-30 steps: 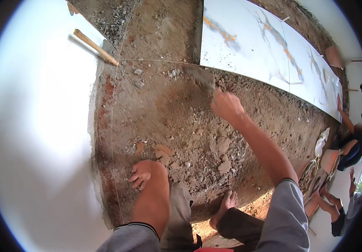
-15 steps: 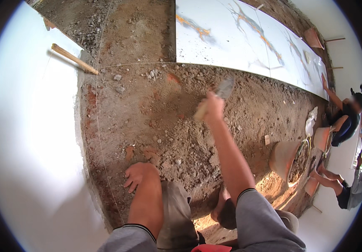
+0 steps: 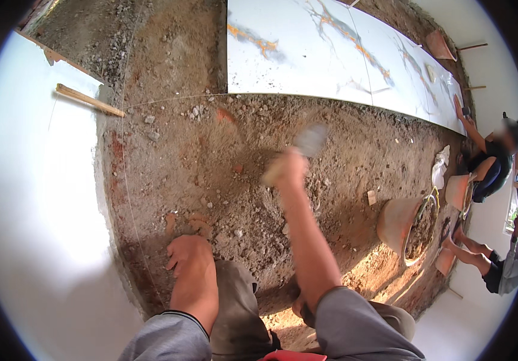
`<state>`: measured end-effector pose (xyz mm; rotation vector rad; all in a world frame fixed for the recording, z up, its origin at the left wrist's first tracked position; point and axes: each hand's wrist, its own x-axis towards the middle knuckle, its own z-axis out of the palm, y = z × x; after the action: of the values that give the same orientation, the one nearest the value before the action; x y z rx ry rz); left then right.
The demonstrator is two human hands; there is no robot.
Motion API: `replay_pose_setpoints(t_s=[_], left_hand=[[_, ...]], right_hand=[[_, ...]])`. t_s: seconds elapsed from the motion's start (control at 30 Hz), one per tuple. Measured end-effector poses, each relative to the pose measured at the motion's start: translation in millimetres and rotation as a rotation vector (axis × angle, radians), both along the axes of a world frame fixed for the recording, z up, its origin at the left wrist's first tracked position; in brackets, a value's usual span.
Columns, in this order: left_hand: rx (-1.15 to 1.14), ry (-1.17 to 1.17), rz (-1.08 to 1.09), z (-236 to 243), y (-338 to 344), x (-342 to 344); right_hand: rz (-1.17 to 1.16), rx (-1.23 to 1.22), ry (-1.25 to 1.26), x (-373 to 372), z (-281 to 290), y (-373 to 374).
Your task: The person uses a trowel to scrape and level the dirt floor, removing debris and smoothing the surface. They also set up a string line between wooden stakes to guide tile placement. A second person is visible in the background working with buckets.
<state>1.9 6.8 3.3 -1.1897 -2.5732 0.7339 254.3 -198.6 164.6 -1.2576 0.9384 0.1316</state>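
Observation:
My right hand (image 3: 291, 170) is closed round the handle of a trowel (image 3: 311, 140), its grey blade blurred and pointing away from me over the soil. Beneath it lies loose brown soil (image 3: 247, 198) with small stones and bits of red brick. My left hand (image 3: 188, 251) hangs low by my left knee, close to the ground, holding nothing. Its fingers point down and partly show, apart. Beyond the trowel, large white marble-patterned tiles (image 3: 295, 66) with grey and orange veins lie in a row.
A string (image 3: 128, 180) runs along the white wall at left, near a wooden stick (image 3: 90, 100). To the right stand a bucket (image 3: 398, 225) of soil, another bucket (image 3: 456, 191) and a white bag (image 3: 440, 167). A crouching person (image 3: 496, 174) touches the far tile; another person stands nearby.
My right hand and the trowel have shifted slightly left and nearer to me. The view has swung a little to the right. At the far tile, the other person's arm has moved slightly.

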Motion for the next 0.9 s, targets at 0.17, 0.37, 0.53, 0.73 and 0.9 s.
replay_pose_setpoints(t_s=[0.17, 0.37, 0.53, 0.73, 0.9], left_hand=[[0.025, -0.020, -0.020, 1.4, -2.3, 0.3], [0.045, -0.006, -0.015, -3.0, -0.8, -2.6], [0.071, -0.026, 0.019, 1.6, -0.4, -4.4], [0.105, -0.029, 0.015, 1.3, -5.6, -9.8], [0.082, 0.021, 0.056, -24.6, -2.6, -22.6]], right_hand=[[0.122, 0.215, 0.063, -9.4, -13.1, 29.9], [0.333, -0.013, 0.164, -40.1, 11.5, -40.1], [-0.166, 0.061, -0.020, -10.5, -11.0, 49.7], [0.790, -0.096, -0.171, -127.5, -5.5, 159.8], [1.246, -0.376, -0.237, -65.3, 9.6, 68.6]])
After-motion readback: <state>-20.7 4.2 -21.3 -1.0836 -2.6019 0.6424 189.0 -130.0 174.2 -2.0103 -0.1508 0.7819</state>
